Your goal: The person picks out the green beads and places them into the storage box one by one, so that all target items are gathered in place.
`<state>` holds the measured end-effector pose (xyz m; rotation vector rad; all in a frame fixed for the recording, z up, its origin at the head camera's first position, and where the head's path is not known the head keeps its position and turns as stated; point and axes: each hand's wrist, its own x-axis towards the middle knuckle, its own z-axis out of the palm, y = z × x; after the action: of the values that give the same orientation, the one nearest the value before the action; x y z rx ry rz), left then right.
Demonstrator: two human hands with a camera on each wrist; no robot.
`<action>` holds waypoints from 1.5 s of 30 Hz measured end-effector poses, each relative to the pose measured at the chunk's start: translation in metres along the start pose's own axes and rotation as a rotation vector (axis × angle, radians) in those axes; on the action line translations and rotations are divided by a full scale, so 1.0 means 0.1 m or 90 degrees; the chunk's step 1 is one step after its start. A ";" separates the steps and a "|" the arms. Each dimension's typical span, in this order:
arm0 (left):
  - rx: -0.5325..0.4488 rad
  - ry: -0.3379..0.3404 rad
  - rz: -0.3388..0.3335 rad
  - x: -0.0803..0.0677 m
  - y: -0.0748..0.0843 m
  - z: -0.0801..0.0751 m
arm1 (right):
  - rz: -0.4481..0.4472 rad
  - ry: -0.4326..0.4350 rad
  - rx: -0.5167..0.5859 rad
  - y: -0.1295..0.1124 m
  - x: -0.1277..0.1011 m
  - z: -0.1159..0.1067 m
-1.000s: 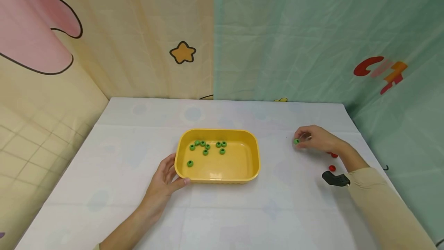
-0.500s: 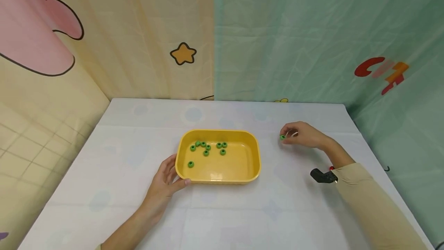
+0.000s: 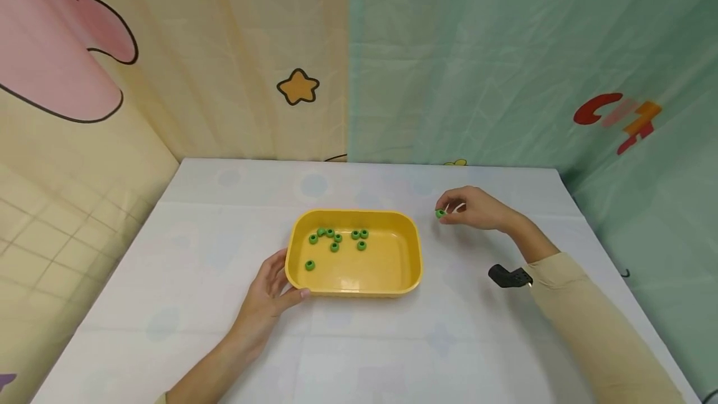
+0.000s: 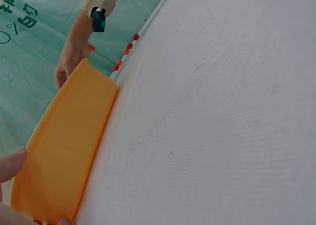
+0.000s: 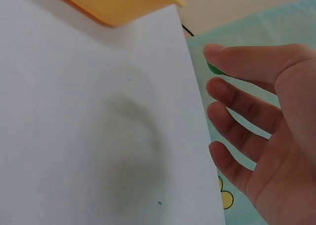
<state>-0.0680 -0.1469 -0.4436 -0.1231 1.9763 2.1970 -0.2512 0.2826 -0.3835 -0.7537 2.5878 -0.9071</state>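
Note:
A yellow plastic tray (image 3: 387,264) stands on the table with several green beads, one green bead (image 3: 310,265) lying apart near its front left corner. My left hand (image 3: 263,301) grips the tray's left side, thumb over the front rim and fingers along the outer wall. To the right of the tray and above the table, my right hand (image 3: 477,209) pinches a green bead (image 3: 440,213) between thumb and fingertips. In the right wrist view the thumb covers most of that bead (image 5: 216,69), while the other fingers are loosely bent.
Several red beads (image 4: 129,46) lie beyond the tray in the left wrist view; in the head view the right arm hides them. A black device (image 3: 509,276) sits at the right wrist. Printed curtains (image 3: 449,67) border the white table (image 3: 359,354) at back and sides.
My right hand has moved left and a little away from me toward the tray, carrying the green bead. Its arm now covers the red beads. The left hand and tray stay in place.

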 end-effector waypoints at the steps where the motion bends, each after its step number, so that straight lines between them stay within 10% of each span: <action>1: 0.001 0.001 0.000 0.00 0.00 0.00 | -0.003 0.001 -0.003 -0.02 0.02 0.00; 45: -0.009 -0.006 0.000 -0.02 0.02 -0.01 | -0.232 -0.123 -0.035 -1.13 0.93 0.50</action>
<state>-0.0668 -0.1482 -0.4414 -0.1154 1.9566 2.2075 -0.2628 0.1304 -0.3580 -1.2905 2.3538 -0.8135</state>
